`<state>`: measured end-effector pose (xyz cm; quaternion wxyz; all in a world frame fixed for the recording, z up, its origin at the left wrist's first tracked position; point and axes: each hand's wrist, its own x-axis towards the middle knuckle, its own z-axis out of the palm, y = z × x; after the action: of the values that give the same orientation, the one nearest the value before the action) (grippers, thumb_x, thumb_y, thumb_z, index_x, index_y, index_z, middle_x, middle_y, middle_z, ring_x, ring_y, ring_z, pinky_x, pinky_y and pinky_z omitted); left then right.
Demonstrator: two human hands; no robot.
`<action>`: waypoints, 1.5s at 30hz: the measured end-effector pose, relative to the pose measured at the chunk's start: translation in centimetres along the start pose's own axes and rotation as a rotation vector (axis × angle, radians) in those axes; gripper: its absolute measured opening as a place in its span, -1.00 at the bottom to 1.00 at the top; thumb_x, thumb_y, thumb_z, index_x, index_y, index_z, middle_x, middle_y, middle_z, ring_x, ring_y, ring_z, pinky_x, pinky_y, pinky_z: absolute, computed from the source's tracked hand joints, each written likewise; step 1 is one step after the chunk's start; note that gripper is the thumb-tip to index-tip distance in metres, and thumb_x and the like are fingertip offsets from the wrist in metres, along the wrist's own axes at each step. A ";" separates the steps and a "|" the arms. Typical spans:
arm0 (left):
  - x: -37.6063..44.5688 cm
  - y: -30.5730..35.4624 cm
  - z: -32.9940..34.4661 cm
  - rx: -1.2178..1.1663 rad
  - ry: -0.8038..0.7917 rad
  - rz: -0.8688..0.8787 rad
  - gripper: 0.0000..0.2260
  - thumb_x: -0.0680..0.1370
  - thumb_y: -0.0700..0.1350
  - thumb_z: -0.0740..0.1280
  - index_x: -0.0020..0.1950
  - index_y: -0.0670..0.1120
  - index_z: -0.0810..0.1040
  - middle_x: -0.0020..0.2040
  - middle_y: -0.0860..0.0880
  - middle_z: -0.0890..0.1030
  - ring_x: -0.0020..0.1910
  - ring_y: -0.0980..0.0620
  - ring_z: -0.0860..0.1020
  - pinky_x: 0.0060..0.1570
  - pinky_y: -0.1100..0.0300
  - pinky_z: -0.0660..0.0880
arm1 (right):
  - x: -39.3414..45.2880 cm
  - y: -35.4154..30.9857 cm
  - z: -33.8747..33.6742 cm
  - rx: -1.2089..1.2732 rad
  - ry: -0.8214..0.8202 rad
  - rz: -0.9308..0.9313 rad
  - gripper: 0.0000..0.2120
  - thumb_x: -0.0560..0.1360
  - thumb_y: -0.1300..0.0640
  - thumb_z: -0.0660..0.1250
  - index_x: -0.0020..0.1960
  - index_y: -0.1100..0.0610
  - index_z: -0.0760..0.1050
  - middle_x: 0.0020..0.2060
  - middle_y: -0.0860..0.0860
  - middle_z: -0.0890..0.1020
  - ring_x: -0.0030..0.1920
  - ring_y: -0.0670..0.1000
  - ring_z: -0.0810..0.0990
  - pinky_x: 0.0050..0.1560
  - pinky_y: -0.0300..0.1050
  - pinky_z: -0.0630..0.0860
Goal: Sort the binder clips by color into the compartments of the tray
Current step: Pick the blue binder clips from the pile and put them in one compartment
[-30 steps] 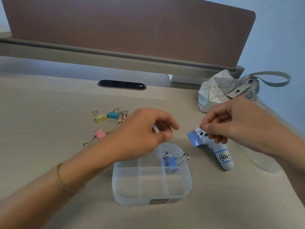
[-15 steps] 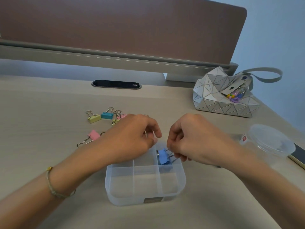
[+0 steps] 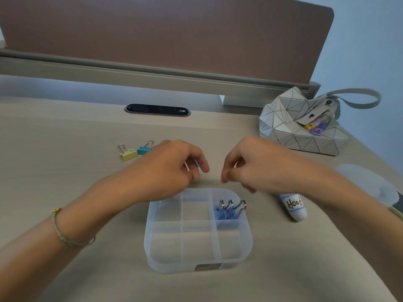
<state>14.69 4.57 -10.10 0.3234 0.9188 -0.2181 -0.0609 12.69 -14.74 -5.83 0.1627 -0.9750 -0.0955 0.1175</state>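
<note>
A translucent tray [image 3: 150, 256] with several compartments sits on the desk in front of me. Its far right compartment holds two blue binder clips [image 3: 226, 213]; the other compartments look bare. My left hand [image 3: 170, 168] hovers just beyond the tray's far left corner, fingers pinched on a small clip with a hint of blue and a wire handle showing. My right hand [image 3: 250, 168] hangs above the tray's far right corner, fingers curled together with nothing visible in them. A yellow clip [image 3: 128, 154] and a teal clip [image 3: 143, 149] lie further back on the left; my left hand hides anything beside them.
A white tube with a handwritten label [image 3: 294, 208] lies right of the tray. A grey geometric bag [image 3: 301, 129] sits at the back right. A clear plastic lid [image 3: 368, 182] and a phone's corner [image 3: 398, 211] are at the right edge. A desk partition runs along the back.
My right hand carried a blue clip over from the right, dropped it into the far right compartment beside the first one, and has lifted off. My left hand stayed pinched on its clip.
</note>
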 end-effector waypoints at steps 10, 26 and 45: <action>0.3 -2.2 -3.1 0.165 0.147 -0.170 -0.79 0.56 -0.21 0.35 -0.05 0.10 0.67 -0.13 0.07 0.64 -0.21 0.17 0.55 -0.34 0.29 0.37 | 10.7 1.0 3.5 -0.187 0.015 -0.215 -0.61 0.49 0.07 0.47 0.30 0.01 0.56 -0.06 -0.11 0.44 -0.03 -0.04 0.43 -0.09 -0.17 0.32; 0.8 -0.2 0.2 -0.443 0.154 -0.122 -0.79 0.50 -0.01 0.50 0.12 0.06 0.64 -0.17 0.02 0.72 -0.39 0.08 0.66 -0.36 0.18 0.64 | 5.0 2.0 1.7 0.319 0.140 -0.317 -0.74 0.64 0.08 0.28 -0.18 0.11 0.60 -0.37 0.07 0.70 -0.32 0.05 0.67 -0.19 -0.15 0.53; 0.3 -1.9 -4.3 0.073 0.177 -0.051 -0.93 0.48 -0.01 0.52 -0.07 0.09 0.68 -0.16 0.12 0.68 -0.18 0.15 0.62 -0.19 0.22 0.51 | -1.7 1.1 1.0 -0.135 0.155 -0.206 -0.94 0.47 0.08 0.48 -0.12 -0.02 0.74 -0.28 -0.15 0.71 -0.21 -0.17 0.62 -0.18 -0.29 0.53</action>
<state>16.75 8.17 -7.90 0.3060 0.9370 -0.1673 0.0201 10.99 -15.83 -6.78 0.1146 -0.9749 -0.1898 0.0178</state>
